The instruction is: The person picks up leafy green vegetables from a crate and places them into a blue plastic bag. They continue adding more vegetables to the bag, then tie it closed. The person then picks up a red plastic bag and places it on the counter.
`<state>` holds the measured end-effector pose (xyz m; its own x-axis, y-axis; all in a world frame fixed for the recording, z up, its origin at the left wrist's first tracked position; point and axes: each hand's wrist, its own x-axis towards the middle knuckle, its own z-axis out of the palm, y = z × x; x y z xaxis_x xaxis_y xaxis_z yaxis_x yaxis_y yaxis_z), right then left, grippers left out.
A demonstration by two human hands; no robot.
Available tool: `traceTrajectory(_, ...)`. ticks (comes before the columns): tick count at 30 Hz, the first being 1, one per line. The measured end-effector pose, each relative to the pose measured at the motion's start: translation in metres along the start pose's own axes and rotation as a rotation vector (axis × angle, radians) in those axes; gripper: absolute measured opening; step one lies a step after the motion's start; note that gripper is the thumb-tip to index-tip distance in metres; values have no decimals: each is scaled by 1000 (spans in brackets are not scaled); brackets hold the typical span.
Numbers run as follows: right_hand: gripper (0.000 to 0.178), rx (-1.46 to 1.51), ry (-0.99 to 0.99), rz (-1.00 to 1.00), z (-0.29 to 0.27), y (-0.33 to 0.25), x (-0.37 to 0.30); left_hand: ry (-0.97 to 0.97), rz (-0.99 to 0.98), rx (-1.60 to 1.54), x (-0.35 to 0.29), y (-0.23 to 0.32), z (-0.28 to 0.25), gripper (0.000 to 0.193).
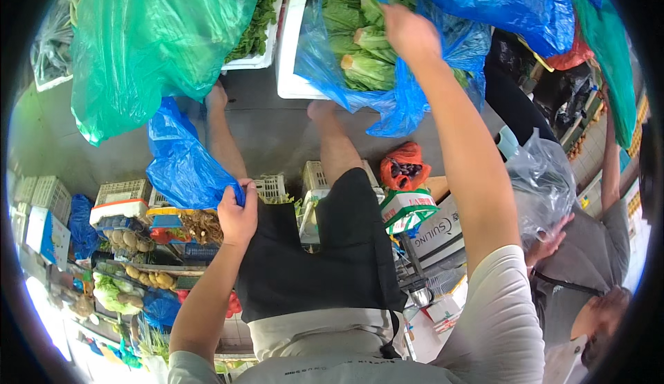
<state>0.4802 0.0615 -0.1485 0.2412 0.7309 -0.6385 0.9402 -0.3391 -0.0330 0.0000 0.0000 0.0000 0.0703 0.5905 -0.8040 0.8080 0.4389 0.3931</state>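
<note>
My left hand (238,212) is closed on the gathered end of a thin blue plastic bag (187,152), which hangs limp above the grey floor. Reaching forward, my right hand (413,36) pinches the edge of the blue plastic liner (404,111) that surrounds several heads of green romaine lettuce (366,59). Its fingertips are partly hidden. The lettuce lies in a white foam box (287,73), with the liner spilling over the near side and right side.
A large green plastic bag (155,38) covers produce at the far left, beside leafy greens (257,28). Another person (581,246) at right touches a clear plastic bag (543,183). Behind me stand crates (121,194), potatoes (128,239) and a red bag (406,166).
</note>
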Motion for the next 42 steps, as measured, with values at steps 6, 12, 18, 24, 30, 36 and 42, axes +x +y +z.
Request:
traceTrajectory(6,87,-30,-77,814,6,131,-129,-4,46,13,2,1,-3,18)
traceTrajectory(12,31,169,-1,779,127,113,-253,-31,-8,-54,4,-3,-5,19)
traceTrajectory(18,33,37,-737,439,291,-4,-532,-16,32,25,-2,2,-6,19)
traceTrajectory(24,35,1230,-595,1554,271,-88,-652,-29,35,100,1,-4,-1,20)
traceTrajectory(30,26,1943,-85,1799,288,27,-643,-23,23,139,4,5,-9,18)
traceTrajectory(36,54,1380,173,1847,243,138,-496,-34,22,123,13,13,-18,19)
traceTrajectory(42,49,191,327,1598,148,106,-398,-15,54,108,13,14,-28,18)
